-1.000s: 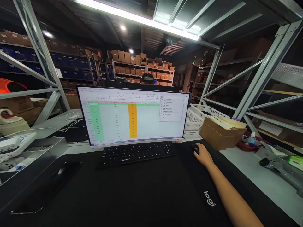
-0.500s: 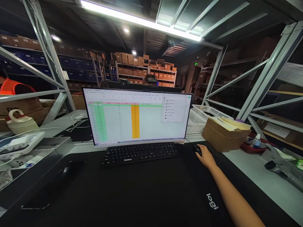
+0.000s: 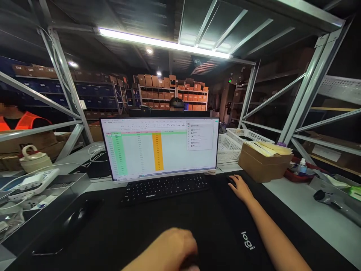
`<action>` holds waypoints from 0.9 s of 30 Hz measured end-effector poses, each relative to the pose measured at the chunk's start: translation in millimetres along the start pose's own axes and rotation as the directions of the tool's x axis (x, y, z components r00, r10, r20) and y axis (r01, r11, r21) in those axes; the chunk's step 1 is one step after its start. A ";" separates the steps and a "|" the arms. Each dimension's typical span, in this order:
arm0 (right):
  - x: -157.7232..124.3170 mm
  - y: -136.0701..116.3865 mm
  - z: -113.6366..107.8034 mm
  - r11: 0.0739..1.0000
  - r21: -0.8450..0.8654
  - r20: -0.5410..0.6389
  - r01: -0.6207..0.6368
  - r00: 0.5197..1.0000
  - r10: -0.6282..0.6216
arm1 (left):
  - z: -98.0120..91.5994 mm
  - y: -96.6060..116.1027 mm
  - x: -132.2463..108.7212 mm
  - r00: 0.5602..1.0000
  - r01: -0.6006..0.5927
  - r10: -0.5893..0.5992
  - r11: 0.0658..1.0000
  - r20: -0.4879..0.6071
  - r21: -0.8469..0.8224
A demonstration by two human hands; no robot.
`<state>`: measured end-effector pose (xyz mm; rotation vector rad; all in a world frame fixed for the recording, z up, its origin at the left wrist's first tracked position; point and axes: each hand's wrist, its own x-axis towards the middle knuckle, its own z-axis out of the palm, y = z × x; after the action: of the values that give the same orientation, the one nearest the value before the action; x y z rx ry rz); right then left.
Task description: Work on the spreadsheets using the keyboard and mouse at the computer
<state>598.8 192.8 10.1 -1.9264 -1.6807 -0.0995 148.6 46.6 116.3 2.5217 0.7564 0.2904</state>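
Observation:
On the black desk mat [image 3: 135, 233], my right hand [image 3: 241, 188] rests over a dark computer mouse [image 3: 231, 181], its fingers draped round it. Most of the mouse is covered. My left hand [image 3: 177, 244] is raised at the bottom middle, slightly blurred, with its fingers curled closed; what it holds, if anything, is hidden. A black keyboard [image 3: 169, 188] lies beyond the left hand. Behind it stands a monitor [image 3: 175, 158] showing a spreadsheet with green and orange columns and a drop-down panel at the upper right.
A phone-like black object [image 3: 70, 222] lies at left beside a grey tray [image 3: 56, 203] with chargers and cables. To the right are a cardboard box [image 3: 259, 165], white baskets [image 3: 229, 146] and a handheld scanner [image 3: 331, 201]. A person in an orange vest [image 3: 25, 122] is at far left.
My left hand has come into view at the bottom middle, closed. My right hand stays on the mouse. The camera view has tilted up a little, and more of the person at left shows.

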 end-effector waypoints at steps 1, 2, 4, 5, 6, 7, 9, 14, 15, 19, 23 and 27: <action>0.1 0.3 0.5 1.000 0.000 0.003 0.001 1.000 -0.001 | -4.3 -14.2 7.1 0.995 0.080 -0.076 0.994 -0.060 0.076; 0.1 0.6 0.8 1.000 0.000 0.006 0.002 1.000 -0.002 | -8.1 -31.1 12.2 0.976 0.187 -0.165 0.969 -0.141 0.165; 0.2 0.7 1.1 1.000 0.002 0.009 0.003 1.000 -0.003 | -14.6 -70.8 15.7 0.918 0.337 -0.232 0.884 -0.321 0.323; 0.3 0.6 1.2 1.000 0.003 0.008 0.002 1.000 -0.002 | -17.4 -91.7 14.4 0.881 0.404 -0.251 0.841 -0.401 0.361; 0.4 0.4 1.2 1.000 0.003 0.006 0.000 1.000 0.000 | -19.8 -112.0 11.8 0.829 0.486 -0.282 0.789 -0.482 0.376; 0.6 0.0 1.2 1.000 0.003 0.002 -0.002 1.000 0.002 | -21.8 -130.8 8.3 0.776 0.557 -0.301 0.739 -0.554 0.379; 1.1 -0.8 1.1 1.000 0.002 -0.008 -0.005 1.000 0.005 | -23.8 -161.3 1.0 0.672 0.654 -0.291 0.665 -0.681 0.362; 1.9 -1.6 2.1 1.000 -0.004 -0.031 -0.008 1.000 0.007 | -15.4 -197.3 -7.0 0.599 0.710 -0.292 0.625 -0.745 0.326; 1.8 -1.4 2.5 1.000 -0.004 -0.033 -0.007 0.999 0.007 | -12.6 -200.3 -6.8 0.598 0.716 -0.305 0.618 -0.741 0.324; 1.1 -0.4 3.9 1.000 -0.007 -0.037 -0.007 0.999 0.007 | -5.6 -207.3 -5.4 0.602 0.740 -0.337 0.576 -0.724 0.347; 0.9 -0.8 3.5 1.000 -0.019 -0.039 -0.010 0.999 0.009 | -5.3 -209.6 -5.2 0.613 0.754 -0.376 0.542 -0.695 0.372; 1.0 -2.1 2.0 0.999 -0.033 -0.040 -0.012 0.999 0.011 | -5.4 -207.9 -5.0 0.616 0.759 -0.390 0.527 -0.684 0.383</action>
<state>596.5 194.8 9.6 -1.9461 -1.6515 -0.1613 47.1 197.1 14.7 2.5322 2.2700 0.5503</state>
